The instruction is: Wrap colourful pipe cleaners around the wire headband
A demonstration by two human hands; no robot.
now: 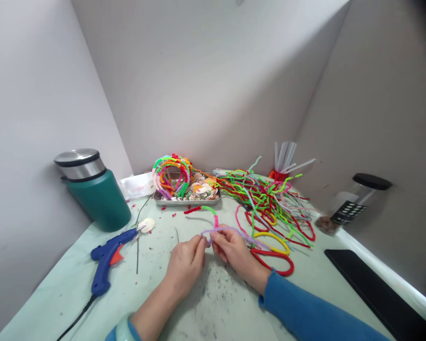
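Between my hands is a purple pipe cleaner, bent into a small loop near my fingertips. My left hand pinches its end. My right hand is closed on it just to the right, and its long tail runs back over that hand. A strip wrapped in red, green and pink pipe cleaner extends from behind the fingers toward the far left; how it joins the purple piece is hidden. Beside my right wrist lie scissors with red handles and scissors with yellow handles.
A metal tray holds colourful wrapped rings and loose pieces. Right of it spreads a heap of pipe cleaners. A blue glue gun and green bottle stand left; a clear jar and black strip are right.
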